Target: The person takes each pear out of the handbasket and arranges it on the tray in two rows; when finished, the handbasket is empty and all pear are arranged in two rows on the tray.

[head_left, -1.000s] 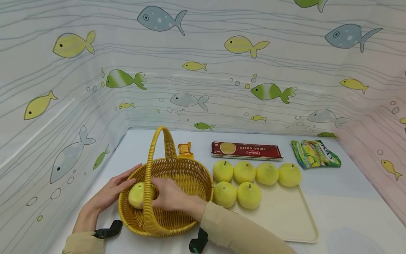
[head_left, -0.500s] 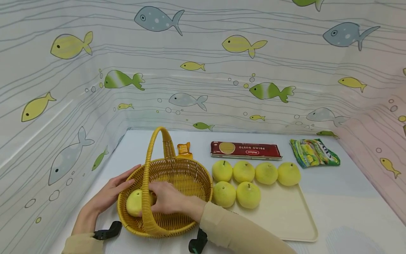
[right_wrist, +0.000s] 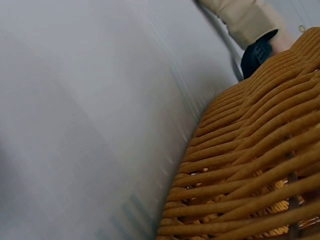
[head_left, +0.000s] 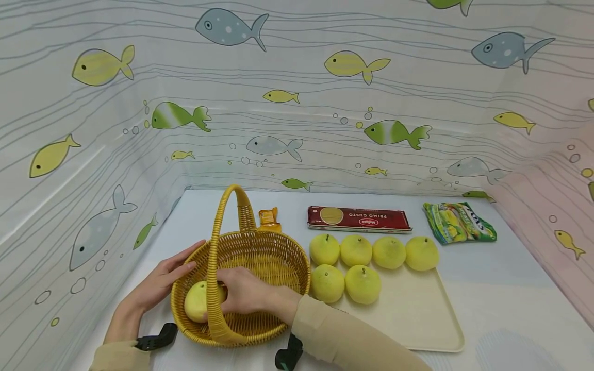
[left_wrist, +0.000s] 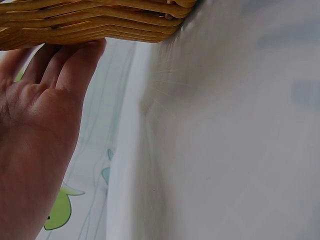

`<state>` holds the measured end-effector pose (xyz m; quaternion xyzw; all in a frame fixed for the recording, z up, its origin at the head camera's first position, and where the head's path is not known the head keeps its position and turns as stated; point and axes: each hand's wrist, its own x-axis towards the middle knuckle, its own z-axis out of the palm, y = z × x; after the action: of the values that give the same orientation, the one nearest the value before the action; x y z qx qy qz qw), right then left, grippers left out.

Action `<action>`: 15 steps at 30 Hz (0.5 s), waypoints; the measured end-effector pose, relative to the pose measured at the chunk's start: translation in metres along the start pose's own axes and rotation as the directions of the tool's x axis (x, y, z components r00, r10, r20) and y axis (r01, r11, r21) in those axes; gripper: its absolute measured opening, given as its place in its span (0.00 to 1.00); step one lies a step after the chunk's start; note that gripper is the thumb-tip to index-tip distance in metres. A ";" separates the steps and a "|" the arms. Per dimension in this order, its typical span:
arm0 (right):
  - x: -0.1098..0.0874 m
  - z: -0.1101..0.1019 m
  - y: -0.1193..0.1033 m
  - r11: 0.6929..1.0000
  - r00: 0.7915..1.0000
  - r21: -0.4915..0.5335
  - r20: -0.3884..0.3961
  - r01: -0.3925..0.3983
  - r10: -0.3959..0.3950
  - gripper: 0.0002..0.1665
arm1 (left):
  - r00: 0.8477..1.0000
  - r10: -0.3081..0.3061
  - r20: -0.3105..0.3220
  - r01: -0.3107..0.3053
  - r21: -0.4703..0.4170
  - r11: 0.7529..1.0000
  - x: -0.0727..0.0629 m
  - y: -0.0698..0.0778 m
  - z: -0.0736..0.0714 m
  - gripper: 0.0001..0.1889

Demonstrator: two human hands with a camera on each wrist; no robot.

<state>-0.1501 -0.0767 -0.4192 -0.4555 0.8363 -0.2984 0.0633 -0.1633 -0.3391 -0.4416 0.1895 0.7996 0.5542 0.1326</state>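
My right hand [head_left: 243,291] reaches under the handle of a yellow wicker basket [head_left: 278,252]. It holds a round yellow-green fruit [head_left: 196,303] low at the basket's left side, and the handle hides part of both. With my left hand [head_left: 160,283] I hold the left rim. In the left wrist view, that hand's fingers [left_wrist: 75,72] lie against the outer wicker wall [left_wrist: 100,20]; its thumb is hidden there. The right wrist view has only the woven side [right_wrist: 250,165] and the other sleeve [right_wrist: 245,20]; my right hand is out of sight.
Several similar fruits [head_left: 363,284] sit in two rows on a cream tray [head_left: 417,319] right of the basket. Behind are a red biscuit pack [head_left: 359,219], a green candy bag [head_left: 457,222] and a small orange packet [head_left: 269,219]. Fish-patterned walls enclose the table.
My right hand and the fruit have moved slightly down and toward me inside the basket. My left hand stays at the rim. The whole scene has shifted slightly left in view.
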 end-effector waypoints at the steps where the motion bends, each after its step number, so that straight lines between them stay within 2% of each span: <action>1: 0.000 0.000 0.000 1.000 1.000 -0.003 0.001 0.001 -0.001 0.26 | 1.000 0.002 0.001 -0.002 -0.001 1.000 0.000 0.000 0.000 0.28; 15: 0.000 -0.001 0.001 0.999 0.999 -0.002 -0.010 0.035 -0.035 0.25 | 1.000 0.000 0.000 0.000 -0.006 1.000 0.000 0.000 0.000 0.28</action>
<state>-0.1505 -0.0758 -0.4192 -0.4688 0.8288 -0.3008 0.0535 -0.1632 -0.3394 -0.4412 0.1890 0.7981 0.5564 0.1332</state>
